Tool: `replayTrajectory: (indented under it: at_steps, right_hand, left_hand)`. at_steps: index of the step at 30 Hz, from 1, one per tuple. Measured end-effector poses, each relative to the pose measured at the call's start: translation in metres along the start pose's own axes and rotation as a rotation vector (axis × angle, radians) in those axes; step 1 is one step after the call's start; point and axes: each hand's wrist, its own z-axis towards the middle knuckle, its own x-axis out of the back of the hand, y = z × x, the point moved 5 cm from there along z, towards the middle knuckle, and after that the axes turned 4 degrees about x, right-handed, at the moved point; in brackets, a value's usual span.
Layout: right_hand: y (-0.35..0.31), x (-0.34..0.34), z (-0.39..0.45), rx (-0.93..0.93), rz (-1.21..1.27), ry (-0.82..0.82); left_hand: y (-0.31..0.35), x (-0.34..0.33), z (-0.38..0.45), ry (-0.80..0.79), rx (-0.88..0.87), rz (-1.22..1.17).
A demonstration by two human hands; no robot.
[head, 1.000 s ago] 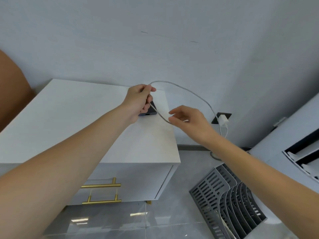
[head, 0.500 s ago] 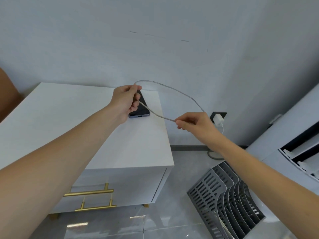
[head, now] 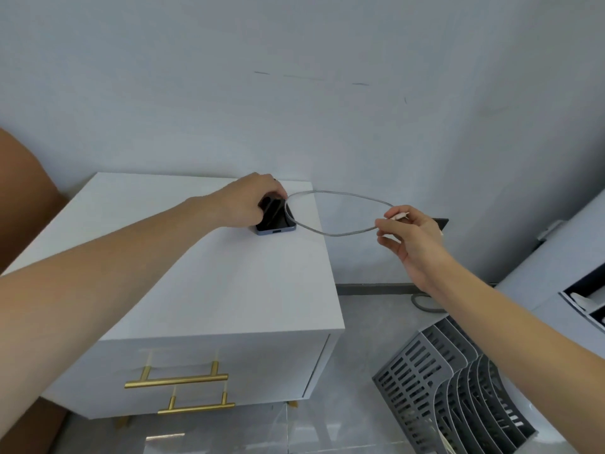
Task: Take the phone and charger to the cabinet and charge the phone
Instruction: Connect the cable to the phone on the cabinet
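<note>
While our left hand point(head: 244, 204) presses the dark phone with its blue edge point(head: 276, 217) on the white cabinet top point(head: 229, 283), fingers curled over its far end, our right hand point(head: 409, 234) pinches the grey braided cable point(head: 340, 194) near its white connector end. We should keep the phone steady, turn the connector toward the port on the near edge, and push straight, without bending. The cabinet has gold bar handles point(head: 176, 380) and stands against a pale wall; a grey slotted file rack point(head: 458, 394) lies on the shiny floor tiles.

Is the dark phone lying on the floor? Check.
No, the dark phone rests on the white cabinet top, under the left hand.
</note>
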Motion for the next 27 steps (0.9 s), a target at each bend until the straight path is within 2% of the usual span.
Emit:
replayTrajectory:
  at_steps: [4, 7, 10, 14, 20, 27]
  right_hand:
    - [0.007, -0.013, 0.002, -0.011, 0.101, 0.008]
    - [0.014, -0.02, 0.002, -0.062, 0.153, -0.019]
    - [0.019, -0.022, 0.003, -0.071, 0.125, -0.047]
    - [0.023, -0.026, 0.004, -0.066, 0.09, -0.079]
    - [0.023, -0.032, 0.005, -0.077, 0.074, -0.072]
    - [0.021, -0.036, 0.005, -0.043, -0.045, -0.04]
  left_hand:
    - [0.001, -0.004, 0.011, -0.202, -0.085, 0.275]
    - [0.001, -0.009, 0.024, -0.286, -0.058, 0.362]
    - [-0.01, -0.008, 0.032, -0.297, -0.019, 0.397]
    - [-0.023, -0.004, 0.042, -0.276, -0.089, 0.498]
    - [-0.056, 0.003, 0.05, -0.234, -0.095, 0.645]
    - [-0.037, 0.026, 0.013, -0.255, -0.083, 0.689]
